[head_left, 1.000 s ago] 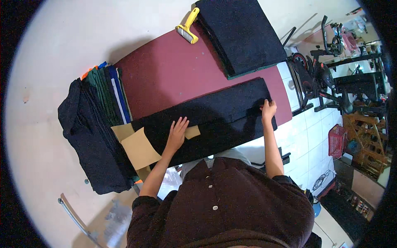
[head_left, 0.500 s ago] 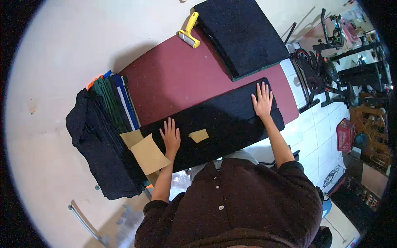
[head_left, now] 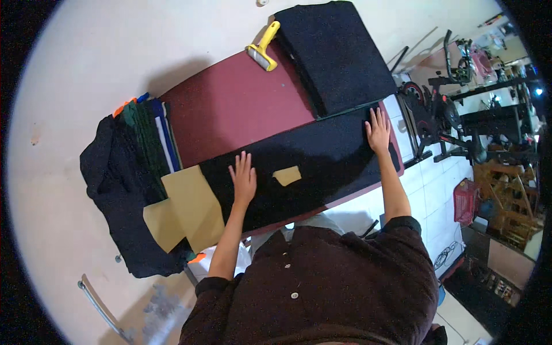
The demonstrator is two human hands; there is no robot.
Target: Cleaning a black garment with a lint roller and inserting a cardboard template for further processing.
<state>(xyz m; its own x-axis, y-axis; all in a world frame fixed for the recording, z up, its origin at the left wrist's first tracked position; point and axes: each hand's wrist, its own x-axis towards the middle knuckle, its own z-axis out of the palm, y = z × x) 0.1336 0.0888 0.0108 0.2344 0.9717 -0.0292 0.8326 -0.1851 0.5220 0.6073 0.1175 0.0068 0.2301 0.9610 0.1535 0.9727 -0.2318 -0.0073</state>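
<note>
A long dark folded cloth (head_left: 322, 167) lies across the maroon tabletop (head_left: 230, 109), creased lightly and stretched from left to right. My left hand (head_left: 245, 178) rests flat on it left of the middle, fingers extended. Near its right end my right hand (head_left: 378, 133) also lies palm down, fingers spread. Between them sits a small tan piece of paper or card (head_left: 287, 176). Two larger tan sheets (head_left: 194, 207) overlap beside my left forearm, partly over the cloth's left end and a pile of dark garments (head_left: 123, 213). Neither hand grasps anything.
A thick folded black stack (head_left: 336, 57) covers the table's far right. Next to it lies a yellow-handled lint roller (head_left: 264, 49). Green, blue and white folded clothes (head_left: 150, 135) stand at the left. Beyond the table's right side are an exercise bike (head_left: 440, 109) and a red basket (head_left: 467, 201).
The dark cloth has slid away from me, baring a maroon strip along the near edge. Both hands moved with it, still flat. The larger tan sheets now lie differently, farther from my left forearm.
</note>
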